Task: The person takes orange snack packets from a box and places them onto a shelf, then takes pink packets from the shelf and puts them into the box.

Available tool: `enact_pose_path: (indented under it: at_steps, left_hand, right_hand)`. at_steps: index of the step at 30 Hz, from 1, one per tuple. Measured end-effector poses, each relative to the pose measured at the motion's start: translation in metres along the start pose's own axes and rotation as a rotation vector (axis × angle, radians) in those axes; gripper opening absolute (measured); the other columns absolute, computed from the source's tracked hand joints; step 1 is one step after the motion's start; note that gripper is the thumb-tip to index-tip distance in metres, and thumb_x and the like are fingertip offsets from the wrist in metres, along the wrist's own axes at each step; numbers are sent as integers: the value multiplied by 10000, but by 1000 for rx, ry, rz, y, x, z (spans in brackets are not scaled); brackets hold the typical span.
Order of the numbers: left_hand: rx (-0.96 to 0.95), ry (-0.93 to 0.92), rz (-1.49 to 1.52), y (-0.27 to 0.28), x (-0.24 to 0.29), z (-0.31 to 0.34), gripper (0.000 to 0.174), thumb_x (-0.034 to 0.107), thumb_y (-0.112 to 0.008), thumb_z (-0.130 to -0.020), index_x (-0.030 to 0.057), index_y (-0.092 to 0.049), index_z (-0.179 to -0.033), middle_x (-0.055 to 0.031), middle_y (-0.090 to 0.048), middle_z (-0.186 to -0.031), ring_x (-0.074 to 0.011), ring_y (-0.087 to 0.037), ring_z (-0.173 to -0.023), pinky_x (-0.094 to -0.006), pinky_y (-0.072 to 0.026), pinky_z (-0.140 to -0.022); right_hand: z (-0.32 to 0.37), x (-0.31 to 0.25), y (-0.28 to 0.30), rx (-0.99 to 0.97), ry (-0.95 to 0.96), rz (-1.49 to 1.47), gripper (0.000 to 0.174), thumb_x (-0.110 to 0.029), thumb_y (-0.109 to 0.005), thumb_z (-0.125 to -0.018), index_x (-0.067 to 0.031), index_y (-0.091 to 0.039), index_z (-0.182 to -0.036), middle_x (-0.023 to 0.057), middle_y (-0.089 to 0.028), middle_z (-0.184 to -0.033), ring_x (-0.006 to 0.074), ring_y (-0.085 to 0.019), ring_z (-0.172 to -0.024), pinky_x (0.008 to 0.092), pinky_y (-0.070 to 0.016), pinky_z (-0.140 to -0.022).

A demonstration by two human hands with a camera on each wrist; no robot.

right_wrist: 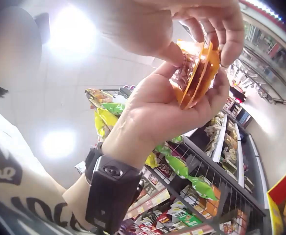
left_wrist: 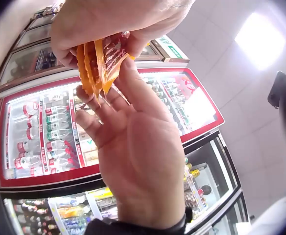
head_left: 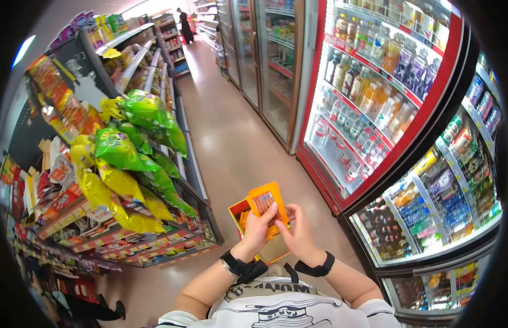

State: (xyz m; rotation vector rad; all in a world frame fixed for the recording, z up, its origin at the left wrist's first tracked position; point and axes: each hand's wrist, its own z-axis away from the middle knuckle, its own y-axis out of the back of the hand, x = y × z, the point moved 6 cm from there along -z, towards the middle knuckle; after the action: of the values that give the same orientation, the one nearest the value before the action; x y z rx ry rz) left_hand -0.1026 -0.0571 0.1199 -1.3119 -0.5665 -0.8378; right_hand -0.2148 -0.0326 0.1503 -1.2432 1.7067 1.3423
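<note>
Several flat orange snack packets point(head_left: 267, 198) are stacked together in front of the body, a clear window with reddish content on the top one. My left hand point(head_left: 257, 228) grips the stack from the left, thumb across its face. On the other side my right hand point(head_left: 299, 234) holds the packets' edge between thumb and fingers. From the side, the left wrist view shows the packets point(left_wrist: 96, 66) fanned slightly apart; the right wrist view shows their edges point(right_wrist: 200, 76) too. Beneath the hands is a yellow and red box point(head_left: 237, 209) with orange packets inside, partly hidden by the hands.
Green and yellow snack bags point(head_left: 122, 150) hang from a shelf rack on the left. A red-framed drinks fridge point(head_left: 333, 203) stands to the right, with another drinks cooler point(head_left: 423, 213) nearer. The aisle floor point(head_left: 226, 126) runs ahead to a distant person point(head_left: 185, 26).
</note>
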Motion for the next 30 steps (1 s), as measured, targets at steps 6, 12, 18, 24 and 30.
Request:
enact_pose_path:
  at_steps: [6,12,18,24,30]
  left_hand:
    - [-83,-27,135,1,6,23,282,180,-518,-915,51,-493,-1163,-66,-570,-1077,-167,-559,-991,-324,-459,-868]
    - [27,-177,305,6,33,52,166,150,-546,-904,68,-551,-1048,-19,-592,-975,-117,-573,-899,-277,-474,-799]
    - [-43,-254,193,24,85,87,449,91,-562,-879,69,-391,-1293,-68,-472,-1259,-167,-477,-1134,-320,-381,-966]
    - [-108,-508,-255,55,163,152,662,3,-644,-792,70,-285,-1345,-126,-435,-1282,-165,-471,-1136,-294,-417,-940]
    - [-70,-286,-370,113,176,207,550,57,-663,-804,59,-389,-1280,-70,-598,-1063,-117,-560,-991,-263,-449,-868]
  right_hand:
    - [-1,-22,-6,21,169,-137,423,-58,-589,-826,-23,-386,-1196,90,-440,-1068,156,-495,-946,238,-442,-765]
    - [3,-23,-42,-254,-259,-800,283,-67,-579,-863,-8,-472,-1119,45,-549,-1014,116,-545,-932,241,-451,-811]
    - [-9,-74,-50,-397,-23,-625,243,-80,-601,-854,4,-537,-1073,43,-592,-998,110,-570,-885,243,-465,-764]
    - [-16,-147,-60,-655,266,-100,317,-177,-659,-796,13,-551,-1026,128,-621,-892,212,-619,-809,289,-473,-727]
    - [22,-215,-129,-781,488,56,317,-241,-669,-784,-25,-563,-991,140,-600,-847,292,-607,-767,328,-472,-672]
